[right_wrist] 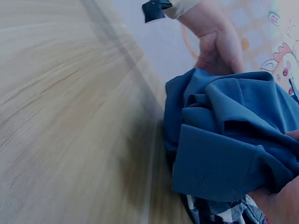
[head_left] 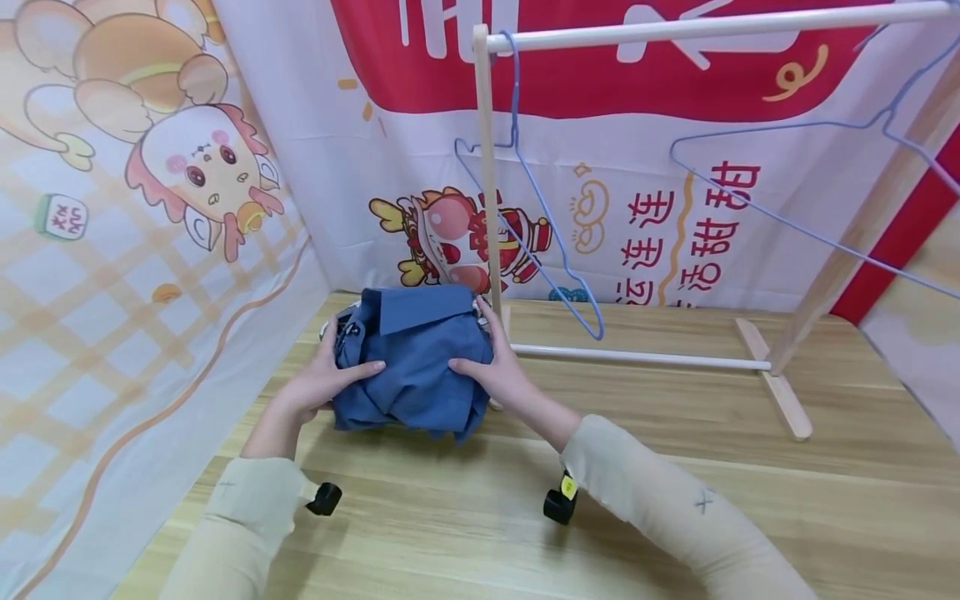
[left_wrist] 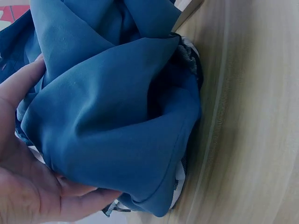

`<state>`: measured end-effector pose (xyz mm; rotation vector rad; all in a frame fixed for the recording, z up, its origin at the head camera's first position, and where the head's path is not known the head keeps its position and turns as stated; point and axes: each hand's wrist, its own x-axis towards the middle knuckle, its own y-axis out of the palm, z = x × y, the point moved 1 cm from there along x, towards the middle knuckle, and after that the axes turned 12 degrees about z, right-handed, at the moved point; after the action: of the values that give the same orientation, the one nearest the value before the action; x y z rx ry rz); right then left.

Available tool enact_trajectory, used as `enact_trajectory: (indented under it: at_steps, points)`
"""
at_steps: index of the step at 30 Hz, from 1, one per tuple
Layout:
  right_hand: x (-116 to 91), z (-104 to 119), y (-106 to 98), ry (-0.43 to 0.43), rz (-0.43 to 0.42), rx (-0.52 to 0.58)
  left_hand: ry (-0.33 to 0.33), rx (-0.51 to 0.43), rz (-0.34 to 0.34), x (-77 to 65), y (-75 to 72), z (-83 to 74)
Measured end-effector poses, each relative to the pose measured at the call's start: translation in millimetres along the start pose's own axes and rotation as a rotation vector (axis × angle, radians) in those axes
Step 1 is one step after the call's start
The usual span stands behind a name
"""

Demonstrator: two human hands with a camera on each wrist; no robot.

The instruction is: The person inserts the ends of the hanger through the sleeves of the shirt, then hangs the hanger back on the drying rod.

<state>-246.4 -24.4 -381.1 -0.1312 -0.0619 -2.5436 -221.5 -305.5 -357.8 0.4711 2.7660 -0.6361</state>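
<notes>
A bundle of blue clothing (head_left: 420, 371) is bunched together at the back left of the wooden table, with a flat folded flap along its top. Black-and-white checked cloth (right_wrist: 229, 215) peeks out from under the blue in the right wrist view. My left hand (head_left: 326, 379) grips the bundle's left side, thumb on the front and fingers behind. On the opposite side my right hand (head_left: 501, 367) holds it the same way, its fingers reaching the top right corner. The left wrist view shows loose folds of blue cloth (left_wrist: 107, 102) resting against the left hand's fingers.
A garment rack with a wooden post (head_left: 489, 183) and white top rail (head_left: 712, 29) stands right behind the bundle. One blue wire hanger (head_left: 516, 125) hangs near that post, another blue hanger (head_left: 888, 112) farther right. Printed cloth walls (head_left: 300, 158) enclose the wooden table (head_left: 450, 533).
</notes>
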Motion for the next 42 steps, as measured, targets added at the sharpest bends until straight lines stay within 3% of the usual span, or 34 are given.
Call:
enact_trajectory:
  at_steps: [4, 10, 24, 32, 42]
  points:
    - [-6.8, -3.8, -3.5, -0.027, 0.020, -0.005, 0.090, 0.053, 0.013, -0.5, 3.4, -1.8]
    - [-15.9, -4.8, -11.9, -0.018, 0.006, -0.007, 0.124, 0.035, 0.046, -2.1, 9.6, -5.0]
    - [-33.6, -3.3, -28.4, 0.023, 0.033, -0.005, 0.113, -0.004, 0.061, -1.5, 26.0, -14.0]
    - [-49.5, 0.3, -40.4, 0.076, 0.039, 0.036, 0.079, -0.120, 0.138, -2.5, 43.4, -22.2]
    - [-71.5, -4.5, -57.7, 0.099, 0.047, 0.098, 0.068, -0.089, 0.166, 0.9, 66.6, -29.8]
